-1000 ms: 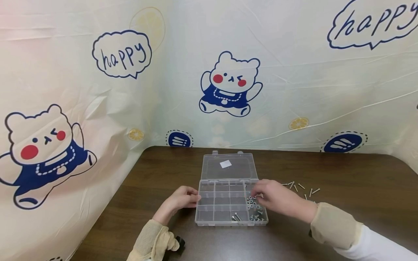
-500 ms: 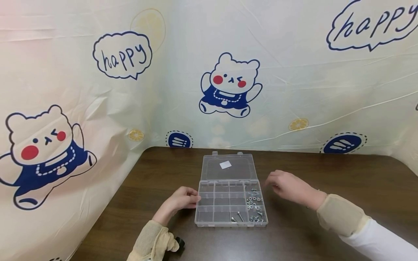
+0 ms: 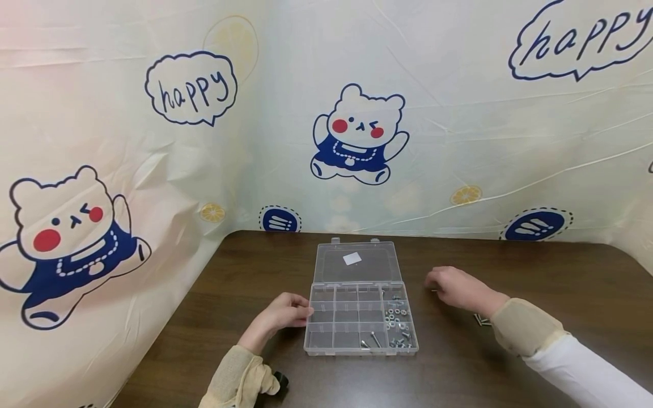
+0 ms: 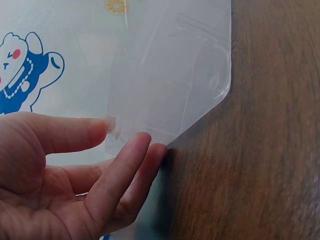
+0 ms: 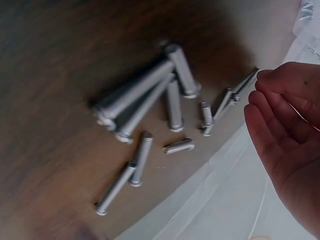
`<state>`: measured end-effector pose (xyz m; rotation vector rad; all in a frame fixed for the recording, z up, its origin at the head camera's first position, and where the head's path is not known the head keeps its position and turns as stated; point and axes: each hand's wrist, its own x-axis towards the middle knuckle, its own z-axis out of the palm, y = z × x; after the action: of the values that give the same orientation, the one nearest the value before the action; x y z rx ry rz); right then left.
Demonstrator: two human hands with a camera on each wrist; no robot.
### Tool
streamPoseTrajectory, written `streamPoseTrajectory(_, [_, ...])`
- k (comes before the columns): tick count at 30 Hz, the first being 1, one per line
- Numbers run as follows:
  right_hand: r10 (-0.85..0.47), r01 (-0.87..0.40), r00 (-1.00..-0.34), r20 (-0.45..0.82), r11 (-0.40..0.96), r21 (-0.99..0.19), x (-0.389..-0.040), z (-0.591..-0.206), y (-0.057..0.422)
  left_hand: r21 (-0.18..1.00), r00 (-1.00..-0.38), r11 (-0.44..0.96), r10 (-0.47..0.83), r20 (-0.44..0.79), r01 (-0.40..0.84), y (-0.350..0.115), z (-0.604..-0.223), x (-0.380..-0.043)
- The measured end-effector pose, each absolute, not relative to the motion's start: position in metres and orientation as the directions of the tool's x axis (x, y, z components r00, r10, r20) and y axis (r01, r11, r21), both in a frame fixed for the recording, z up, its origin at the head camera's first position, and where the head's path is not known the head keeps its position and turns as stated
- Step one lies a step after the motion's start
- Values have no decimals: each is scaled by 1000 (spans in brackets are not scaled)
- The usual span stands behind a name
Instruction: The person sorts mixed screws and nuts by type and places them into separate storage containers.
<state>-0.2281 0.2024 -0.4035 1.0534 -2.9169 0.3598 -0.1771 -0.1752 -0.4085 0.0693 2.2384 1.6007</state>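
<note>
A clear plastic compartment box point(image 3: 320, 335) lies with its lid folded back. My left hand point(image 3: 287, 309) holds its left side, thumb at the rim and fingers along the outer wall; the left wrist view shows the fingertips at a corner of the box. Nuts point(image 3: 397, 312) and short bolts point(image 3: 400, 341) fill the right column, and two longer screws point(image 3: 374, 339) lie in a front compartment. To the right, my right hand point(image 3: 459, 289) is low over the table. Its fingertips meet the end of a screw point(image 5: 245, 84); I cannot tell whether they pinch it.
Several loose metal screws point(image 5: 175, 107) are scattered on the brown wooden table point(image 3: 245, 266) around the right hand. The transparent lid point(image 3: 377, 265) bears a white label point(image 3: 352, 258). A printed curtain point(image 3: 433, 141) stands behind the table.
My right hand has left the box's right column and moved right to the scattered screws. One long screw in the front compartment lies at a different angle. The left hand stays on the box.
</note>
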Motion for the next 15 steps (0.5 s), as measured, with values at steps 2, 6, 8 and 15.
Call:
streamPoseTrajectory(2, [-637,-643,-764,105,738,-207,-229,-406,203,922,-924,343,261,-279,-181,-175,-409,-177])
streamPoseTrajectory(6, [-624,-627,-776,90,751,-207,-232,-410,203,924,-925,338,262,-276,-180,-176,-409,-177])
streamPoseTrajectory(8, [-610,-609,-789,68,764,-214,-232,-410,201,924,-925,339,262,-275,-179,-176,-409,-177])
streamPoseTrajectory(15, [-600,-595,-799,50,774,-217,-228,-406,194,919,-924,351,262,-280,-179,-176,-407,-177])
